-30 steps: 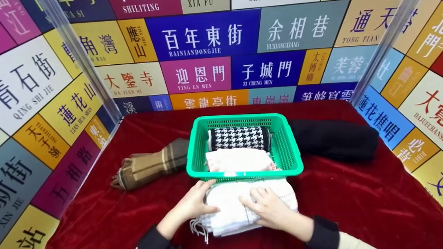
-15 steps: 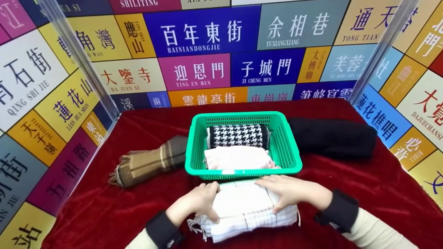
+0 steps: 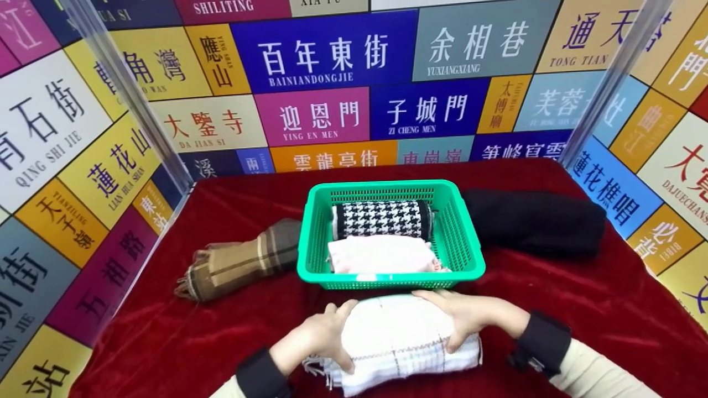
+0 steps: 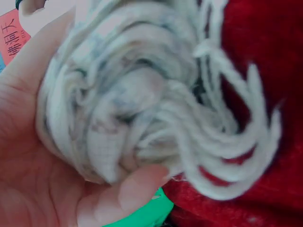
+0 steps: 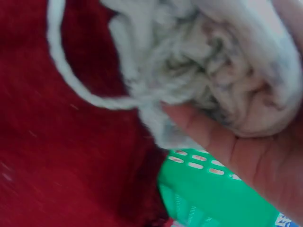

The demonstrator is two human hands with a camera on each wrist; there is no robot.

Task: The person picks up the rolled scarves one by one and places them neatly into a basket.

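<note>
A rolled white scarf [image 3: 401,334] with faint checks and dark stitched lines lies in front of the green basket [image 3: 474,243]. My left hand [image 3: 318,334] grips its left end, thumb on the near side and fingers over the far side. At the other end my right hand [image 3: 470,316] holds the roll in the same way. In the left wrist view, spiral folds and thick white fringe [image 4: 227,170] show at the roll's end, beside my curved palm. One finger [image 5: 222,142] lies along the scarf's other end in the right wrist view.
Inside the basket are a black-and-white houndstooth roll [image 3: 381,219] and a pale pink folded cloth [image 3: 381,254]. A brown checked scarf [image 3: 238,265] lies left of it, a black rolled cloth [image 3: 534,224] right. Dark red velvet [image 3: 558,320] covers the table, with sign-printed panels behind.
My right hand has moved from the top of the scarf to its right end. The scarf has turned and now looks more rounded. My left hand stays at the left end.
</note>
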